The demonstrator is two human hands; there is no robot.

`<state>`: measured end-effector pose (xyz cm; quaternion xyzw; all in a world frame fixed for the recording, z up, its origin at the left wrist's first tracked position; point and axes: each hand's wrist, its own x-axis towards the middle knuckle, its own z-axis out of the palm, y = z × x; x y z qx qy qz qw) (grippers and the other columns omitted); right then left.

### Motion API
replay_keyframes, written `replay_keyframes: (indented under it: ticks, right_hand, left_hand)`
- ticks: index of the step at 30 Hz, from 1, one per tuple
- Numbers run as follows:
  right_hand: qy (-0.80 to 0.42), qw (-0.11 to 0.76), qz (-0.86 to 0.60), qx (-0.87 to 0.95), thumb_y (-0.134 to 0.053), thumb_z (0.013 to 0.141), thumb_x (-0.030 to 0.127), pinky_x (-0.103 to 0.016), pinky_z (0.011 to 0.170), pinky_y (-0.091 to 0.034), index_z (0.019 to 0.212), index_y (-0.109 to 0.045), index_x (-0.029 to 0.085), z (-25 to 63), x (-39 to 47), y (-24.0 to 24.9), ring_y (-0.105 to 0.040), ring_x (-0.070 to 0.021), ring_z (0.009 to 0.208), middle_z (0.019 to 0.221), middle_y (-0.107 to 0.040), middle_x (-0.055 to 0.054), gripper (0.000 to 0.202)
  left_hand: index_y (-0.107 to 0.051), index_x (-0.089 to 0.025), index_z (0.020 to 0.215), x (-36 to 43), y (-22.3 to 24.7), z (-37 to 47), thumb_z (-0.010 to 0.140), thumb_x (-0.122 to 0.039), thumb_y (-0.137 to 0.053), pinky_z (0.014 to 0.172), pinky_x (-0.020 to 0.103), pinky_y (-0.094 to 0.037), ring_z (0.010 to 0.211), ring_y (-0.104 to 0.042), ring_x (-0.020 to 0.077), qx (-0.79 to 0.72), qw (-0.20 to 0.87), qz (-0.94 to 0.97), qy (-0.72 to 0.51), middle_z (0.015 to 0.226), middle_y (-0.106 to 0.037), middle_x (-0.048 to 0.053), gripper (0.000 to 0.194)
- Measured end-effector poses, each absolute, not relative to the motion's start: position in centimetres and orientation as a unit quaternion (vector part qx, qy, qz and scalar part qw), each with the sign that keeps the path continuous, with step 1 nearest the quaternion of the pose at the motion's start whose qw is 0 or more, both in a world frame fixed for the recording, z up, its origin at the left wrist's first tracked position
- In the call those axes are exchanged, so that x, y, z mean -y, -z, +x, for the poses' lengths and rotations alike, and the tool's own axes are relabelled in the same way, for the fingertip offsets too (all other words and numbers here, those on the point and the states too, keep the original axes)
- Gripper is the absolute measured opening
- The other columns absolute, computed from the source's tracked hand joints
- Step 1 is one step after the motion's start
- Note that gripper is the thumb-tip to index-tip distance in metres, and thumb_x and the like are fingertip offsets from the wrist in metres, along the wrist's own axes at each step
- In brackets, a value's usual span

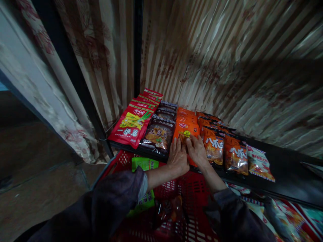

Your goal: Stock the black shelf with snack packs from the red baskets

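Both hands rest on the front orange packet point(183, 126) in a row of overlapping orange packets on a black shelf point(285, 168). My left hand point(178, 157) lies on its lower left part, fingers stretched forward. Beside it, my right hand point(196, 148) touches the lower right part, with its fingers extended. Neither hand is wrapped round anything. Left of the orange row are dark snack packets point(158, 132), then red packets point(131, 124) at the shelf's left end. To the right lie orange-and-black packets point(214, 144).
Below the shelf edge, a red basket point(196, 191) holds green packets point(145, 164) and a dark reddish packet point(169, 210). A white-and-red packet point(259, 161) lies farther right on the shelf. More packets point(287, 215) sit lower right. Curtains point(202, 50) hang behind, by a dark post point(138, 47).
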<state>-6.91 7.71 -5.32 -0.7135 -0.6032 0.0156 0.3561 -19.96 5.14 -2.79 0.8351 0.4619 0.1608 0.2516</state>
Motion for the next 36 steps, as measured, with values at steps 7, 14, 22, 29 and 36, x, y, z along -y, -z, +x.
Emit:
replay_keyframes:
  ticks: [7,14,22,29,36]
  right_hand:
    - [-0.016,0.358,-0.748,0.558,-0.029,0.093,0.048,-0.049,0.11,-0.035,0.121,-0.064,0.01,-6.8,-9.3,5.5,-0.043,-0.0321,0.133,0.131,-0.056,-0.021,0.059]
    - [-0.013,0.349,-0.778,0.522,-0.033,0.092,0.044,-0.051,0.108,-0.036,0.125,-0.061,0.011,-7.8,-9.5,5.6,-0.042,-0.0345,0.134,0.138,-0.049,-0.021,0.054]
    - [-0.021,0.312,-0.802,0.509,-0.039,0.092,0.043,-0.056,0.104,-0.04,0.138,-0.049,0.012,-8.5,-9.0,4.8,-0.047,-0.0394,0.132,0.148,-0.039,-0.024,0.057]
    - [-0.004,0.317,-0.796,0.516,-0.041,0.089,0.043,-0.058,0.1,-0.042,0.145,-0.04,0.011,-8.4,-9.5,3.9,-0.049,-0.0412,0.129,0.147,-0.04,-0.027,0.064]
    - [-0.027,0.332,-0.791,0.513,-0.041,0.089,0.041,-0.051,0.101,-0.043,0.143,-0.04,0.011,-7.5,-10.4,3.4,-0.052,-0.0371,0.126,0.14,-0.047,-0.024,0.061]
  left_hand:
    - [-0.031,0.008,0.145,-5.2,3.1,-20.1,0.079,-0.018,-0.052,0.125,0.045,-0.01,0.15,-0.001,0.0352,-0.45,0.246,0.843,-0.164,0.16,-0.015,0.027,0.075]
    - [-0.03,0.009,0.145,-5.7,3.0,-20.5,0.078,-0.018,-0.051,0.124,0.046,-0.014,0.15,-0.005,0.0347,-0.446,0.247,0.846,-0.157,0.159,-0.019,0.026,0.075]
    - [-0.029,0.009,0.145,-6.0,3.1,-20.4,0.077,-0.017,-0.048,0.124,0.046,-0.017,0.15,-0.011,0.0336,-0.448,0.227,0.849,-0.164,0.158,-0.022,0.027,0.076]
    - [-0.025,0.006,0.148,-6.4,3.5,-19.6,0.076,-0.019,-0.05,0.123,0.05,-0.016,0.15,-0.005,0.035,-0.451,0.212,0.847,-0.185,0.161,-0.017,0.025,0.081]
    - [-0.023,0.007,0.149,-7.3,2.8,-18.7,0.08,-0.017,-0.046,0.124,0.049,-0.014,0.151,-0.005,0.0338,-0.448,0.2,0.849,-0.196,0.161,-0.017,0.024,0.076]
